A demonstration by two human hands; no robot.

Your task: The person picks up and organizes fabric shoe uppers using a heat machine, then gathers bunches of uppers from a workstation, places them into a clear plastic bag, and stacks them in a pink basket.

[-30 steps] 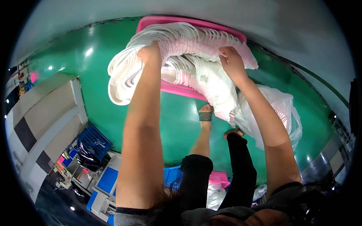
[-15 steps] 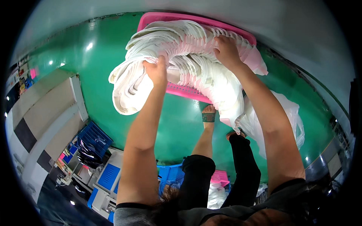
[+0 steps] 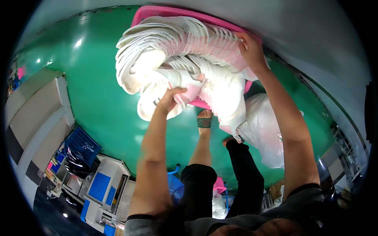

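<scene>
Long curved rows of nested white-and-pink fabric pieces (image 3: 189, 42), which look like shoe uppers, fill a pink perforated basket (image 3: 157, 11) and bulge over its left and near sides. My left hand (image 3: 168, 101) grips a few of these pieces at the near left, thumb on a pink part and fingers hidden beneath. At the far right, my right hand (image 3: 254, 53) is curled over the end of the far row, with its fingertips partly hidden among the pieces. A second row (image 3: 226, 92) hangs over the near rim toward my feet.
A white plastic bag (image 3: 263, 129) lies on the green floor (image 3: 106, 94) right of my legs. A grey wall (image 3: 315, 47) runs behind the basket. At left are a blue crate (image 3: 83, 143) and a white-and-blue cabinet (image 3: 103, 183). A small pink basket (image 3: 219, 185) shows behind my legs.
My left hand has moved down from the far row's left end to pieces nearer me, which have shifted toward the middle. My right hand has slid right along the far row.
</scene>
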